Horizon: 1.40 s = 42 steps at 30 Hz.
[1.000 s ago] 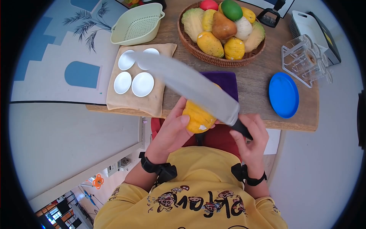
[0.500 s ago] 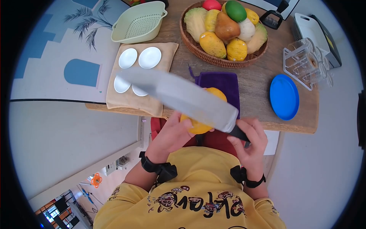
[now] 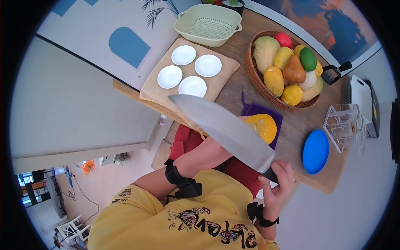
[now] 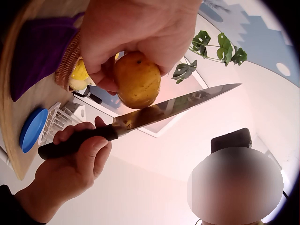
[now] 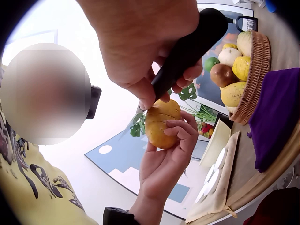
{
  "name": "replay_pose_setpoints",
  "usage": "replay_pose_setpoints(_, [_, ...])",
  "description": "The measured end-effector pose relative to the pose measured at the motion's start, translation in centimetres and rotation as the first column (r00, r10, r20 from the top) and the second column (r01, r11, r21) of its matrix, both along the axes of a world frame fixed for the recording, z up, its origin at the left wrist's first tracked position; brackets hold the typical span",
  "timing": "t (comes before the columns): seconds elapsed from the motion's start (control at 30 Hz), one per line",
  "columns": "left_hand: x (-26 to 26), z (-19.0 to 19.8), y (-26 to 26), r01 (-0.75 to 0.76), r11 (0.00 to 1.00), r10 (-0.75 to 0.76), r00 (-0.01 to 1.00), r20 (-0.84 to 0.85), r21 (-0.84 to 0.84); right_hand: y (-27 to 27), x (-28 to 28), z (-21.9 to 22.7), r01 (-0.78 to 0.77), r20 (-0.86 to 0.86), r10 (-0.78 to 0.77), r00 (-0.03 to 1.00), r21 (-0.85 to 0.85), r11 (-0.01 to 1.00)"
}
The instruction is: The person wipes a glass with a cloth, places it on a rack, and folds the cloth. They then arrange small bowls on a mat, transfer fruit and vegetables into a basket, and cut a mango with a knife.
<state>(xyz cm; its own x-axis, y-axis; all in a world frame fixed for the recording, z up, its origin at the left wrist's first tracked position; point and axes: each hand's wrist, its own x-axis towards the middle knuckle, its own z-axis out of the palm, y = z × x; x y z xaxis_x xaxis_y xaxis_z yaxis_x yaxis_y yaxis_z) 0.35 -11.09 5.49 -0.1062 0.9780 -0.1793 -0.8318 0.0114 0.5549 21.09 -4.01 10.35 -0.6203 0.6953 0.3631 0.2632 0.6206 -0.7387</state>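
Note:
My left hand (image 3: pixel 208 153) grips a yellow mango (image 3: pixel 268 128) just beyond the table's front edge. Thin dark lines run across the mango's skin in the right wrist view. Curled around the black handle of a large kitchen knife (image 3: pixel 227 131) is my right hand (image 3: pixel 280 183). The wide blade slants across the mango and covers part of it and of my left fingers in the head view. From the left wrist, the blade (image 4: pixel 168 108) lies right against the lower side of the mango (image 4: pixel 137 82).
A purple cloth (image 3: pixel 279 118) lies on the table behind the mango. Small white bowls (image 3: pixel 192 86) sit on a beige mat (image 3: pixel 227 68), with a green colander (image 3: pixel 208 31) behind. Also there are a wicker basket (image 3: pixel 252 68) of fruit, a blue plate (image 3: pixel 315 152) and a glass rack (image 3: pixel 333 129).
The head view has turned, so the table now appears tilted and shifted right. In it, the knife and both hands sit lower and farther right, and more of the mango's far end shows past the blade.

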Motion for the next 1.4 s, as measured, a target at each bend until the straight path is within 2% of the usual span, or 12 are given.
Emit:
replay_pose_setpoints(0.27, [-1.2, 2.7, 0.1, 0.018, 0.984, -0.048, 0.984, 0.171, 0.175, 0.5, -1.4, 0.2, 0.189, 0.008, -0.189, 0.982, -0.043, 0.981])
replay_pose_setpoints(0.37, [-1.8, 1.6, 0.1, 0.029, 0.979, -0.070, 0.977, 0.199, 0.204, 0.2, -2.0, 0.6, 0.026, 0.021, -0.027, 0.999, 0.026, 0.999])
replay_pose_setpoints(0.5, [-2.5, 0.6, -0.4, 0.056, 0.975, -0.077, 0.993, 0.091, 0.213, 0.1, -2.3, 0.2, 0.051, 0.032, -0.051, 0.998, -0.006, 0.999])
replay_pose_setpoints(0.57, [-3.3, -0.3, 0.0, 0.188, 0.857, -0.278, 0.953, 0.124, 0.480, 0.5, -2.3, 0.0, 0.094, 0.030, -0.093, 0.995, -0.020, 0.995])
replay_pose_setpoints(0.67, [-2.6, 2.1, -0.8, 0.071, 0.974, -0.101, 0.986, 0.136, 0.215, 0.5, -2.6, 0.5, 0.150, 0.037, -0.148, 0.988, -0.066, 0.987])
replay_pose_setpoints(0.8, [-2.5, 0.1, -1.0, 0.007, 0.995, -0.025, 0.983, 0.182, 0.099, 0.3, -3.1, 1.0, -0.034, 0.026, 0.033, 0.999, 0.026, 0.999])
replay_pose_setpoints(0.83, [-3.0, 0.2, -1.2, 0.001, 0.985, 0.010, 0.998, -0.069, 0.171, 0.1, -3.2, 1.1, -0.046, 0.043, 0.046, 0.998, 0.010, 0.999])
replay_pose_setpoints(0.93, [-3.1, -2.1, -0.4, -0.011, 0.834, -0.149, 0.958, 0.245, 0.551, 0.3, -3.5, 0.7, -0.037, 0.050, 0.036, 0.998, 0.032, 0.999])
replay_pose_setpoints(1.0, [-3.1, 0.5, -0.9, 0.020, 0.989, -0.045, 0.985, 0.166, 0.148, 0.6, -3.6, 0.6, 0.075, 0.044, -0.078, 0.996, 0.054, 0.996])
replay_pose_setpoints(1.03, [-3.2, 1.7, -0.8, 0.045, 0.981, -0.046, 0.999, 0.001, 0.188, 0.8, -3.6, 0.4, 0.085, 0.030, -0.087, 0.996, 0.057, 0.995])
replay_pose_setpoints(1.23, [-3.1, 3.2, 0.1, -0.031, 0.993, 0.036, 0.998, -0.044, 0.115, 0.1, -3.8, 1.4, -0.047, 0.056, 0.043, 0.997, 0.061, 0.997])
replay_pose_setpoints(1.4, [-3.0, 2.7, -0.1, -0.055, 0.992, 0.047, 0.997, 0.068, 0.112, 0.7, -3.4, 0.7, 0.037, 0.075, -0.044, 0.996, 0.092, 0.995])
